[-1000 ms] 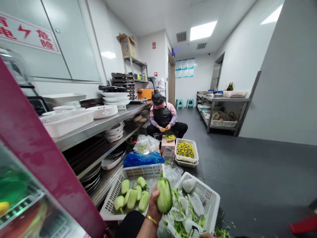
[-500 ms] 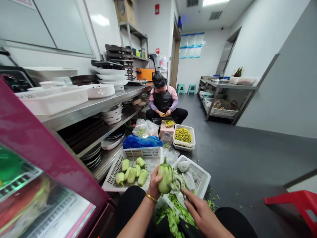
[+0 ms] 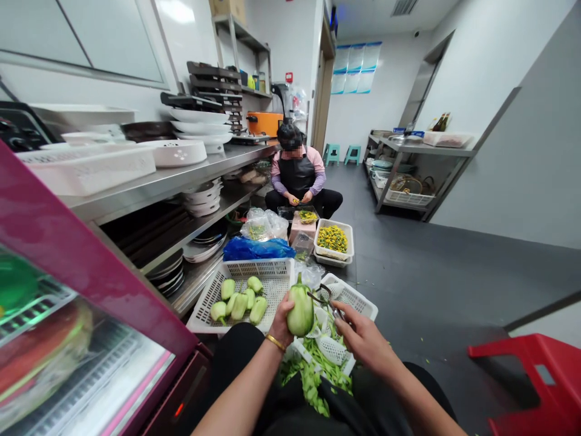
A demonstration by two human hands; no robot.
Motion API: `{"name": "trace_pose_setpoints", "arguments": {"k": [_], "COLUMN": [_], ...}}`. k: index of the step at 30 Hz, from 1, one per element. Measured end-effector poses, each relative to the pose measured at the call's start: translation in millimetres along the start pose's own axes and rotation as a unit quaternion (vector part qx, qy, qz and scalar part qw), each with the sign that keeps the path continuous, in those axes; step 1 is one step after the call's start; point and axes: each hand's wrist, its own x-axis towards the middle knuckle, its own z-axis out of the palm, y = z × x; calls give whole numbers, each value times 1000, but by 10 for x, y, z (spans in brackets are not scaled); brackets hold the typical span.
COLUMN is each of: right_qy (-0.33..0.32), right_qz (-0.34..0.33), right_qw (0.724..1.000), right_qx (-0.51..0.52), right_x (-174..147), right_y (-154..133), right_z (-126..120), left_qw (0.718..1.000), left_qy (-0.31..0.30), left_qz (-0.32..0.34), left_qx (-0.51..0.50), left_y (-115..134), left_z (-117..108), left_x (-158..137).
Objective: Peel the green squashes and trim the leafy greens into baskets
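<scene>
My left hand is wrapped round a green eggplant, held upright with its stem on top. A peeler is gripped in my right hand, its head close to the eggplant's right side; whether blade and skin touch I cannot tell. Beneath both hands, green peelings lie in and over a white basket. To the left, a white crate holds several pale peeled eggplants.
A co-worker squats ahead, handling yellow flowers beside a basket of yellow flowers. A blue plastic bag lies behind the crate. Steel shelving lines the left. A red stool stands at right, a pink-framed cabinet at near left.
The peeler has moved from the eggplant's lower right side up towards its upper right. The eggplant looks turned in my left hand. The whole view has shifted slightly.
</scene>
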Motion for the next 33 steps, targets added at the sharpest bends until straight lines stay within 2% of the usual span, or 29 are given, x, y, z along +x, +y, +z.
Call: {"name": "trace_pose_setpoints", "arguments": {"k": [3, 5, 7, 9, 11, 13, 15, 18, 19, 21, 23, 24, 26, 28, 31, 33], "right_qy": [-2, -68, -147, -173, -137, -95, -51, 1, -7, -73, -139, -146, -104, -51, 4, 24], "right_qz": [-34, -51, -39, -3, 23, 19, 2, -24, -26, -13, 15, 25, 22, -11, -52, -64], "right_qw": [999, 995, 985, 980, 986, 992, 997, 999, 999, 997, 989, 988, 993, 997, 998, 998], "right_qx": [-17, -48, -78, -95, -95, -81, -57, -27, -25, -30, -39, -44, -52, -50, -25, -16], "right_x": [5, -136, -323, -455, -458, -335, -163, -54, -95, -270, -459, -515, -497, -325, -28, 6], "right_y": [-89, -62, 24, 117, 152, 115, 50, 54, 103, 257, 419, 470, 462, 315, 65, 51], "right_z": [28, -40, -168, -303, -370, -324, -181, 88, 165, 274, 299, 279, 195, 106, 92, 192], "left_qw": [996, 993, 994, 994, 989, 985, 986, 987, 985, 978, 972, 972, 975, 979, 981, 979], "left_qy": [-1, 21, 55, 97, 137, 152, 139, 129, 139, 175, 205, 211, 202, 184, 166, 172], "left_qz": [72, 90, 85, 51, -1, -34, -30, 19, 33, 52, 48, 41, 24, 13, 47, 74], "left_qx": [62, 74, 47, -4, -52, -75, -82, -90, -95, -104, -103, -100, -95, -91, -83, -84], "left_y": [43, 96, 150, 176, 152, 84, 6, -20, 6, 97, 190, 219, 219, 155, 47, 34], "left_z": [38, 33, 20, 24, 58, 113, 166, 193, 184, 149, 115, 106, 113, 147, 202, 212], "left_x": [-47, -43, -7, 47, 99, 132, 140, 127, 125, 136, 161, 175, 194, 193, 163, 150]}}
